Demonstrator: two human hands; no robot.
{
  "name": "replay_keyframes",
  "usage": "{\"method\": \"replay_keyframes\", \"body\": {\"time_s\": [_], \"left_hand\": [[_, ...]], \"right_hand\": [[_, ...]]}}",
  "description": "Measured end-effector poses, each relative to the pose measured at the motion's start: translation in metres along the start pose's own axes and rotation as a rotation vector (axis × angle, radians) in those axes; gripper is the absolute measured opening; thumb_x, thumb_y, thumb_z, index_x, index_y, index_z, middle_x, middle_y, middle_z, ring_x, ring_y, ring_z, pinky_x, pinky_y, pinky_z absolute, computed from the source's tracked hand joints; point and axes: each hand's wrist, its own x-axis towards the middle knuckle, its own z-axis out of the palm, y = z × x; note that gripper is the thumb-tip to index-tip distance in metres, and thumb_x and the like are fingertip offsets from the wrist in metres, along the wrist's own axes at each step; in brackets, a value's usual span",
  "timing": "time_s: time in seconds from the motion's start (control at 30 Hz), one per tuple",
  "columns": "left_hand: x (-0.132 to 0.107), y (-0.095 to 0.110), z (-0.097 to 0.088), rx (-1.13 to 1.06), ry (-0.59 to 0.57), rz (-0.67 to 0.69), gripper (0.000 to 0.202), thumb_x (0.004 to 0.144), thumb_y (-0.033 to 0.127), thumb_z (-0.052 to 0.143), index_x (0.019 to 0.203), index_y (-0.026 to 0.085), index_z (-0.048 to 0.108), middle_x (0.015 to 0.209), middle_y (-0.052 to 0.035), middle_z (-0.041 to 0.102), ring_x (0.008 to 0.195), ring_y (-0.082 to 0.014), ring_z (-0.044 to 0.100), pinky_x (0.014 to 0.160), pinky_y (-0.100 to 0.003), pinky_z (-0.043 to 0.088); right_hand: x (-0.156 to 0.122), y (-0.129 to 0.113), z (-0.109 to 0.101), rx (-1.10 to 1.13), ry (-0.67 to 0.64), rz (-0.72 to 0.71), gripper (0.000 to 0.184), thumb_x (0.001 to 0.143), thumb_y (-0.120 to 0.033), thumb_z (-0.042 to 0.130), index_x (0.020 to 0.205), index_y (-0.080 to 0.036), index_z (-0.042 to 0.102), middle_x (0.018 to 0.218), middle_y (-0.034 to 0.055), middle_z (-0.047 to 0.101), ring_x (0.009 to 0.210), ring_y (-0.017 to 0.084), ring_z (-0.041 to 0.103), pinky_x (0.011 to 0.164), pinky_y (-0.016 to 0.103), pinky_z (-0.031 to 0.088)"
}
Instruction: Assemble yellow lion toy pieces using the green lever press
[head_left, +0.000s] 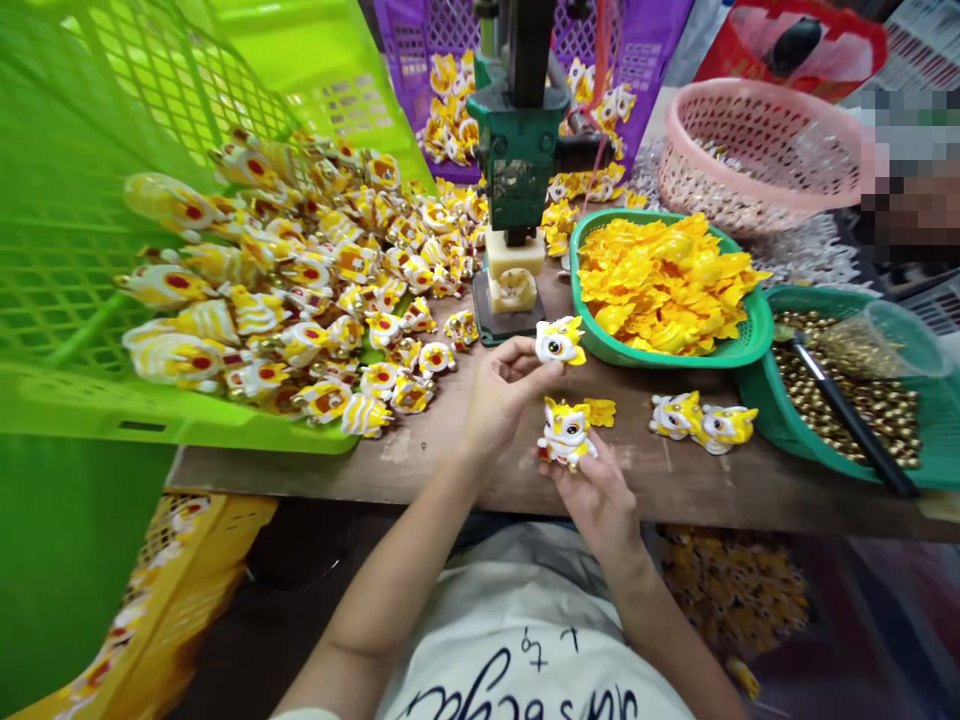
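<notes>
My left hand (pixel 501 392), raised just above the workbench, pinches a white-and-yellow lion head piece (pixel 556 343) by its lower edge. Below and to the right, my right hand (pixel 604 492) grips a small lion figurine (pixel 566 430) with painted eyes and red details, its face turned up. The two pieces are close but apart. Behind the figurine lies a flat yellow plastic piece (pixel 601 412). Two more lion heads (pixel 701 420) rest side by side on the bench to the right. Straight ahead stands a green hand press (pixel 516 165) with a pale mould block (pixel 513 291) at its base.
At left, a tipped lime-green crate (pixel 247 432) spills many figurines (pixel 322 270) onto the bench (pixel 450 470). A green basket (pixel 675 360) of yellow pieces, another basket (pixel 946 440) with gold beads (pixel 810 390) and a black-handled tool (pixel 855 420), and a pink basket (pixel 750 205) stand right.
</notes>
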Motion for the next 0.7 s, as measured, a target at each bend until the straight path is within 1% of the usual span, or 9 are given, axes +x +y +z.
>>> {"method": "replay_keyframes", "body": {"time_s": [0.07, 0.17, 0.23, 0.27, 0.3, 0.37, 0.47, 0.57, 0.7], "left_hand": [[-0.003, -0.002, -0.005, 0.237, -0.069, 0.178, 0.014, 0.079, 0.034, 0.075, 0.083, 0.023, 0.067, 0.090, -0.0031, 0.072, 0.092, -0.0194, 0.066, 0.095, -0.038, 0.049], [0.000, 0.005, 0.002, 0.506, -0.271, 0.453, 0.004, 0.084, 0.026, 0.070, 0.088, 0.027, 0.071, 0.095, -0.0014, 0.074, 0.099, -0.0200, 0.064, 0.108, -0.044, 0.037], [0.006, 0.016, 0.016, 0.557, -0.292, 0.541, 0.009, 0.088, 0.025, 0.066, 0.094, 0.028, 0.070, 0.100, -0.0009, 0.074, 0.101, -0.0190, 0.063, 0.111, -0.045, 0.034], [0.010, 0.024, 0.025, 0.564, -0.275, 0.545, 0.009, 0.089, 0.026, 0.064, 0.096, 0.028, 0.070, 0.102, -0.0011, 0.073, 0.103, -0.0188, 0.062, 0.111, -0.046, 0.034], [0.014, 0.032, 0.034, 0.576, -0.304, 0.535, 0.010, 0.091, 0.029, 0.062, 0.097, 0.028, 0.071, 0.104, -0.0009, 0.073, 0.108, -0.0191, 0.061, 0.110, -0.047, 0.034], [0.021, 0.051, 0.052, 0.615, -0.452, 0.517, 0.017, 0.093, 0.034, 0.057, 0.092, 0.026, 0.072, 0.104, 0.0002, 0.071, 0.116, -0.0204, 0.060, 0.101, -0.046, 0.042], [0.029, 0.076, 0.070, 0.664, -0.591, 0.601, 0.048, 0.097, 0.037, 0.031, 0.074, 0.018, 0.070, 0.097, -0.0010, 0.070, 0.119, -0.0226, 0.059, 0.076, -0.036, 0.049], [0.034, 0.087, 0.074, 0.638, -0.623, 0.722, 0.067, 0.093, 0.038, 0.013, 0.049, 0.011, 0.056, 0.079, -0.0039, 0.067, 0.108, -0.0233, 0.064, 0.058, -0.025, 0.043], [0.036, 0.087, 0.070, 0.625, -0.595, 0.805, 0.067, 0.091, 0.039, 0.013, 0.040, 0.009, 0.044, 0.065, -0.0033, 0.061, 0.096, -0.0204, 0.067, 0.051, -0.019, 0.035]], "right_hand": [[0.002, -0.001, -0.002, 0.001, 0.004, 0.007, 0.037, 0.080, -0.038, 0.058, 0.113, -0.021, 0.056, 0.107, 0.0085, 0.068, 0.087, 0.023, 0.068, 0.071, 0.038, 0.056], [0.003, -0.004, -0.003, 0.022, 0.022, 0.035, 0.029, 0.083, -0.040, 0.054, 0.103, -0.021, 0.058, 0.096, 0.0068, 0.068, 0.079, 0.021, 0.065, 0.063, 0.033, 0.054], [0.002, -0.004, -0.002, 0.059, 0.037, 0.064, 0.023, 0.083, -0.039, 0.055, 0.097, -0.022, 0.060, 0.089, 0.0047, 0.068, 0.075, 0.019, 0.065, 0.061, 0.031, 0.052], [0.001, -0.004, -0.002, 0.070, 0.043, 0.079, 0.020, 0.082, -0.038, 0.056, 0.093, -0.022, 0.060, 0.086, 0.0040, 0.068, 0.073, 0.019, 0.064, 0.061, 0.030, 0.052], [0.001, -0.004, -0.001, 0.067, 0.048, 0.090, 0.019, 0.080, -0.038, 0.056, 0.090, -0.022, 0.061, 0.083, 0.0037, 0.068, 0.071, 0.018, 0.064, 0.060, 0.030, 0.051], [0.000, -0.004, -0.001, 0.020, 0.056, 0.100, 0.019, 0.079, -0.040, 0.056, 0.084, -0.022, 0.061, 0.081, 0.0044, 0.069, 0.069, 0.019, 0.064, 0.059, 0.031, 0.051], [-0.001, -0.003, -0.003, -0.034, 0.052, 0.090, 0.024, 0.080, -0.043, 0.052, 0.087, -0.022, 0.062, 0.087, 0.0064, 0.070, 0.073, 0.022, 0.065, 0.060, 0.034, 0.051], [-0.002, -0.003, -0.008, -0.031, 0.022, 0.074, 0.030, 0.084, -0.044, 0.048, 0.100, -0.023, 0.063, 0.096, 0.0075, 0.071, 0.079, 0.023, 0.067, 0.063, 0.035, 0.051], [-0.003, -0.001, -0.013, -0.128, 0.026, 0.044, 0.037, 0.087, -0.047, 0.044, 0.109, -0.022, 0.062, 0.102, 0.0096, 0.070, 0.082, 0.025, 0.067, 0.065, 0.038, 0.051]]}}
